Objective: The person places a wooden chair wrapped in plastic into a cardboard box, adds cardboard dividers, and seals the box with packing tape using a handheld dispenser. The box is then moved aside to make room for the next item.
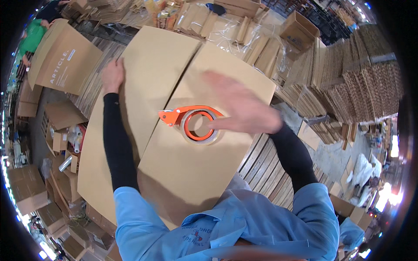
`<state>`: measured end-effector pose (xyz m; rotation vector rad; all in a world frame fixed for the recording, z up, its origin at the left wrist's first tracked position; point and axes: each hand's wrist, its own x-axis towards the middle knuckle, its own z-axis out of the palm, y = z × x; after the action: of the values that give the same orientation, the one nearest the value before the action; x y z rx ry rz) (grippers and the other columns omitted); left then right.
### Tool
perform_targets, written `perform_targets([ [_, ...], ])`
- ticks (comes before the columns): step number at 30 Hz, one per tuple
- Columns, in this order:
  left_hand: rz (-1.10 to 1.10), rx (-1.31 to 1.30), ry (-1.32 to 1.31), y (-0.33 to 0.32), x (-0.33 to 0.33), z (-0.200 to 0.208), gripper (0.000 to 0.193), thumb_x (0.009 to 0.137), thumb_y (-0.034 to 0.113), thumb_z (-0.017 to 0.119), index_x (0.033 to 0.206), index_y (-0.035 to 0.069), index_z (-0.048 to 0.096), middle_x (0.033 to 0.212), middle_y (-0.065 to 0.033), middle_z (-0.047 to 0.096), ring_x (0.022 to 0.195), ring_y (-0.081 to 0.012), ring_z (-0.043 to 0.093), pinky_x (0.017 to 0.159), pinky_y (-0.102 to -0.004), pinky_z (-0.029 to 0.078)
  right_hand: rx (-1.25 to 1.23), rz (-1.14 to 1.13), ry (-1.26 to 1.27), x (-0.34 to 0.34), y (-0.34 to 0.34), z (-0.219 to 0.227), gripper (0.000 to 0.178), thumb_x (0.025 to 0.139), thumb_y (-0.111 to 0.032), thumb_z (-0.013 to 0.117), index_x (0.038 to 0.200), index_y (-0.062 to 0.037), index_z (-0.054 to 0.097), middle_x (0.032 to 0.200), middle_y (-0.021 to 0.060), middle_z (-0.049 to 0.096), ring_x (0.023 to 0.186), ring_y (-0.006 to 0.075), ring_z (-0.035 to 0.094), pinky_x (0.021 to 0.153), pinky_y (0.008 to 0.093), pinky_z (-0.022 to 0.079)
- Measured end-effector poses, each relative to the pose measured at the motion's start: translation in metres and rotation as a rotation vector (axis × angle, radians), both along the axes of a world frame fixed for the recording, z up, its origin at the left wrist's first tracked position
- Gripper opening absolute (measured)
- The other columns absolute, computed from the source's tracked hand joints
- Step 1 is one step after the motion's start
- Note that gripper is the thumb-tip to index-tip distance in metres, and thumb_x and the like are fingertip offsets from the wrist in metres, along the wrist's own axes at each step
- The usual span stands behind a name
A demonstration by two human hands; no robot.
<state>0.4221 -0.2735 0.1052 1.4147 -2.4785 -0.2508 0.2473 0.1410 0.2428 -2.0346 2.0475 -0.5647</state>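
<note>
A large cardboard box [174, 152] lies in front of me, its two top flaps meeting along a slanting seam; the far part of the seam gapes as a dark slit. On top rests an orange tape dispenser [174, 116] with a roll of clear tape, its metal-tipped end by the seam. My left hand [113, 75] grips the box's far left edge, its fingertips partly hidden. Over the right flap, my right hand [241, 104] is blurred by motion, with fingers stretched out and thumb apart. The thumb is next to the tape roll; whether it touches cannot be told.
Stacked flat cardboard [344, 82] rises at the right. An open carton [65, 58] stands at far left, with a person in a green top [34, 37] behind it. Several smaller boxes [28, 187] crowd the left. A slatted wooden surface [270, 167] shows beside the box.
</note>
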Motion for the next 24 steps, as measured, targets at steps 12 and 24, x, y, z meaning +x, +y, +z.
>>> perform_targets([
  [12,0.03,-0.072,-0.173,-0.006,-0.002,0.013,0.056,0.103,0.051,0.036,0.126,0.009,0.064,0.117,-0.0242,0.068,0.111,-0.0456,0.062,0.096,-0.0552,0.048,-0.248,-0.945,0.097,-0.007,0.037,-0.145,0.058,0.093,-0.034,0.067,0.142,-0.0082,0.053,0.143,0.0181,0.045,0.126,0.0329,0.044,0.105,0.0413,0.038],
  [24,0.126,-0.146,-0.13,0.024,0.01,0.003,0.059,0.101,0.057,0.039,0.126,0.011,0.067,0.129,-0.0261,0.061,0.125,-0.0412,0.055,0.106,-0.0542,0.039,-0.105,-0.812,0.21,-0.043,0.029,-0.165,0.07,0.087,-0.056,0.07,0.142,-0.0139,0.058,0.16,0.0282,0.024,0.143,0.0565,0.024,0.116,0.0612,0.029],
])
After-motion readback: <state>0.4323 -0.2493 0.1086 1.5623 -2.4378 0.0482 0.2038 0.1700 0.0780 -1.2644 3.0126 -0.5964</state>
